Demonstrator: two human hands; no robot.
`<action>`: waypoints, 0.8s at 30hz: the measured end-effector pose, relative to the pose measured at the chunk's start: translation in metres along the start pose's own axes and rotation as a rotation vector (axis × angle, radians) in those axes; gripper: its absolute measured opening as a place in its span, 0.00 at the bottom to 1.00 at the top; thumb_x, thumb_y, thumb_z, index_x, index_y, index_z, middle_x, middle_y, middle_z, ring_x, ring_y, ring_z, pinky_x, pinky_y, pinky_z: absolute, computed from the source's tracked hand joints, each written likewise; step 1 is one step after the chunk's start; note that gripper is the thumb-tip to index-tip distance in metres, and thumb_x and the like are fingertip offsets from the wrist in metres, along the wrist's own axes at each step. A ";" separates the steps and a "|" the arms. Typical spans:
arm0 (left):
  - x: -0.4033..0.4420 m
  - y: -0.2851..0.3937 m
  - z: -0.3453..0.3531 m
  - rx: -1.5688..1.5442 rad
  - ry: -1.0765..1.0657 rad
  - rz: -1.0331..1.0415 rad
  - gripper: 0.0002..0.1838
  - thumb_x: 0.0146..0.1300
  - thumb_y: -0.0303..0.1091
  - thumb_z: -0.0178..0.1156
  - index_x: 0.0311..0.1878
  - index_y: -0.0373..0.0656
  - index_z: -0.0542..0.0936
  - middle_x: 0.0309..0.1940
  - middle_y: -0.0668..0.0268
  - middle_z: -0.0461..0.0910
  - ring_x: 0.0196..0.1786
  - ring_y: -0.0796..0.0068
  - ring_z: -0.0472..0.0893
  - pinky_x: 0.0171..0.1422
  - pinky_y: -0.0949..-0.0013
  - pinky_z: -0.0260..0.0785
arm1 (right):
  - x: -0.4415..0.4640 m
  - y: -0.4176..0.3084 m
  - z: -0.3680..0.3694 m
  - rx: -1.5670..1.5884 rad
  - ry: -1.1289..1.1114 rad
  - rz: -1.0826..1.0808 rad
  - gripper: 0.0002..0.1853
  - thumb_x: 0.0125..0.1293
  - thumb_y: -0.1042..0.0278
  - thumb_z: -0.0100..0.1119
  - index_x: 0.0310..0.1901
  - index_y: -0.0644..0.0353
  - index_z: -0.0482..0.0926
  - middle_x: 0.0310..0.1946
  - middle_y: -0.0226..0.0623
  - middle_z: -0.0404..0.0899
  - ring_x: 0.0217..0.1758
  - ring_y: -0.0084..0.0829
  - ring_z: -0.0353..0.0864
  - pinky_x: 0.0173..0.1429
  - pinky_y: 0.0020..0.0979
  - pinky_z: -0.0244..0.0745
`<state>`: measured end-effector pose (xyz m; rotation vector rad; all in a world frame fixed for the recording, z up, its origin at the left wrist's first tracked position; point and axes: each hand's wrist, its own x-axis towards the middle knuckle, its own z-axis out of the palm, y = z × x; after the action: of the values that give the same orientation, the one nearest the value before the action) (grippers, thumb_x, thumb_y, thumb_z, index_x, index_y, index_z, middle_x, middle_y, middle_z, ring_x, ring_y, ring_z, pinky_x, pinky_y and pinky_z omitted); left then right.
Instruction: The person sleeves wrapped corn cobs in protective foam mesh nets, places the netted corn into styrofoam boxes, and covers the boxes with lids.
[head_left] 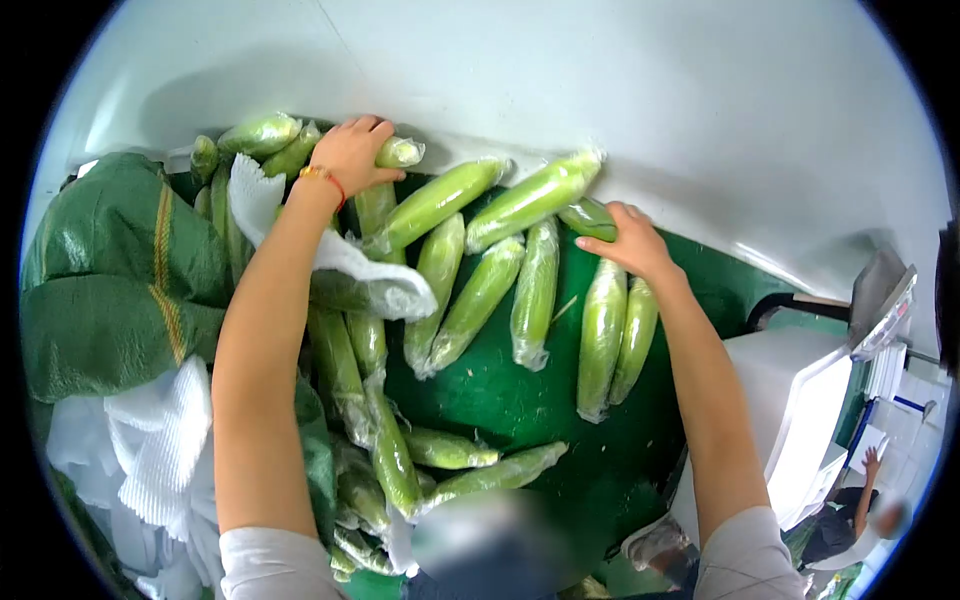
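The left hand (350, 158) curls round a film-wrapped vegetable (401, 153) and the right hand (634, 244) round another vegetable (586, 217), both near the white wall (620, 80) behind the green surface (490, 405), probably firm, slick, bruisable, best grasped mid-length.

Left hand (352, 155) gripping a film-wrapped gourd (402, 153) at the far edge of the green bench (505, 400), toward the left corner; gourd's end sticks out past the fingers. Right hand (630, 242) has a second gourd (587, 217), also far edge, right of centre. Five loose gourds (535, 200) slanted between the hands. Pair (602, 340) side by side just nearside of the right hand. More piled down the left, two lying crosswise toward the near edge. White foam sleeve (375, 272) over the pile. Green sack (125, 270) at left edge, foam netting (165, 440) nearside of it. Another person (840, 525) off to the right, arm raised.
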<state>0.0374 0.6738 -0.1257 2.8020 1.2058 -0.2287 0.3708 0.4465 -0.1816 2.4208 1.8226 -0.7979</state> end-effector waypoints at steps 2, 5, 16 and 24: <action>0.002 0.006 0.011 -0.009 -0.112 0.025 0.33 0.48 0.53 0.67 0.54 0.45 0.75 0.51 0.56 0.77 0.57 0.55 0.74 0.61 0.56 0.66 | -0.006 -0.001 0.020 0.137 0.000 -0.069 0.42 0.49 0.36 0.66 0.59 0.58 0.67 0.56 0.47 0.70 0.61 0.47 0.68 0.60 0.52 0.67; 0.002 0.004 0.024 -0.009 -0.219 0.155 0.31 0.45 0.56 0.64 0.51 0.48 0.78 0.45 0.57 0.80 0.54 0.57 0.76 0.61 0.57 0.65 | -0.047 -0.039 0.043 0.238 -0.040 -0.093 0.36 0.49 0.48 0.69 0.56 0.61 0.67 0.50 0.48 0.70 0.55 0.48 0.69 0.57 0.46 0.68; -0.230 0.157 0.022 -0.017 -0.775 0.699 0.28 0.40 0.60 0.64 0.38 0.46 0.83 0.35 0.60 0.81 0.45 0.60 0.77 0.52 0.60 0.65 | -0.245 -0.086 0.130 0.569 -0.064 -0.198 0.36 0.46 0.57 0.71 0.55 0.65 0.69 0.51 0.50 0.69 0.55 0.52 0.67 0.59 0.45 0.65; -0.353 0.201 -0.007 -0.087 -0.454 0.273 0.21 0.52 0.35 0.59 0.51 0.39 0.77 0.54 0.58 0.75 0.61 0.55 0.71 0.67 0.57 0.63 | -0.292 -0.125 0.125 0.468 -0.117 -0.505 0.38 0.50 0.51 0.71 0.60 0.57 0.68 0.51 0.44 0.70 0.54 0.44 0.69 0.58 0.43 0.65</action>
<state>-0.0553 0.2847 -0.0557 2.5946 0.7079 -0.7212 0.1528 0.1868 -0.1379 2.0605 2.4619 -1.5159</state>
